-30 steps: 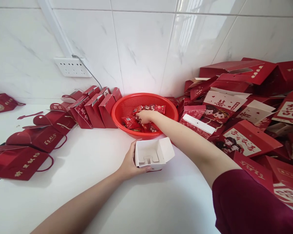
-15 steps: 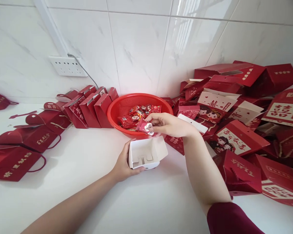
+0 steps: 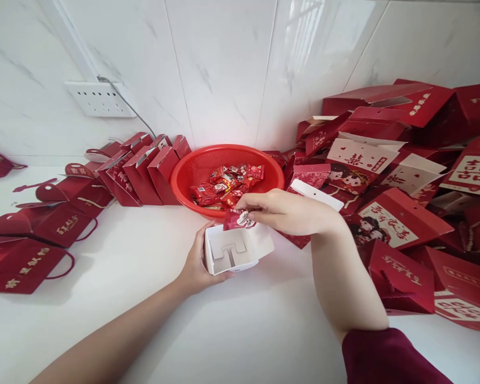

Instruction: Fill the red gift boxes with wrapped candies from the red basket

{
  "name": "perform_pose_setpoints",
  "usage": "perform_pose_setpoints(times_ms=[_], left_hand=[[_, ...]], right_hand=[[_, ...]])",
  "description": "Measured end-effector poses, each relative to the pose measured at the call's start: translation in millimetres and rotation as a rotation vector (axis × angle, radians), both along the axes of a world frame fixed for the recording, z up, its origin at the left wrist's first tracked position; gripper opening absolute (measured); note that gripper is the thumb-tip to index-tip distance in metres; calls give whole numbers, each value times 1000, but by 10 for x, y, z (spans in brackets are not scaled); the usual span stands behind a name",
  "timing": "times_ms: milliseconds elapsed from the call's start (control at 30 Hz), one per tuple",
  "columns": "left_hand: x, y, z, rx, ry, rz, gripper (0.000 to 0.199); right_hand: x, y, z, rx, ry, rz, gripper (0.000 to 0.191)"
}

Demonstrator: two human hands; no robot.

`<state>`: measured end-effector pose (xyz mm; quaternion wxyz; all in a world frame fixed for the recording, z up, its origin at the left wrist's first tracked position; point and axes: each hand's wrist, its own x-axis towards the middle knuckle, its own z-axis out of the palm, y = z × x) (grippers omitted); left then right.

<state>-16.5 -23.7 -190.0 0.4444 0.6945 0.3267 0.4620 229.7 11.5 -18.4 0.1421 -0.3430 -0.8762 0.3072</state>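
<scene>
My left hand point(image 3: 198, 261) grips a small box point(image 3: 240, 266) by its left side, thumb along the near edge. The box has white inside walls, an open top and a flap leaning out to the right; its inside shows only the folded bottom. In my right hand point(image 3: 282, 210) a red wrapped candy point(image 3: 240, 219) is pinched between thumb and fingers, just over the far rim of the box. Behind both hands stands a red plastic basket point(image 3: 190, 205) holding several wrapped candies point(image 3: 220, 186).
Red gift boxes point(image 3: 36, 224) with cord handles line the left side, with upright red boxes point(image 3: 144, 170) beside the basket. A large pile of red and white boxes point(image 3: 384, 170) fills the right. A power strip point(image 3: 100, 99) with a cable is on the tiled wall point(image 3: 224, 69).
My right hand has brought the candy from the basket's front edge nearer, to above the box's far rim. The camera view has shifted slightly. My left hand keeps hold of the box.
</scene>
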Motion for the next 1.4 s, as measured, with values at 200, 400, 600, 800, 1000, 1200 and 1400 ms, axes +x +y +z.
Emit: perform_pose_setpoints(times_ms=[200,400,600,800,1000,1200,1400], left_hand=[[-8,7,4,-91,-6,-64,108],[-20,1,22,-118,52,-71,107],[-1,13,19,-119,42,-53,102],[15,5,41,-148,1,-91,103],[-5,7,45,-144,7,-101,102],[-12,20,40,-136,8,-125,101],[-6,23,55,-144,22,-124,102]], right_hand=[[-233,-13,-189,35,-211,15,21],[-434,8,-396,-38,-316,224,29],[-328,149,-379,62,-115,-129,28],[-216,588,-432,200,22,-407,29],[-365,1197,-581,69,-314,-370,19],[-520,1484,-813,-40,-577,-282,28],[-518,1526,-907,-62,-626,-286,27]])
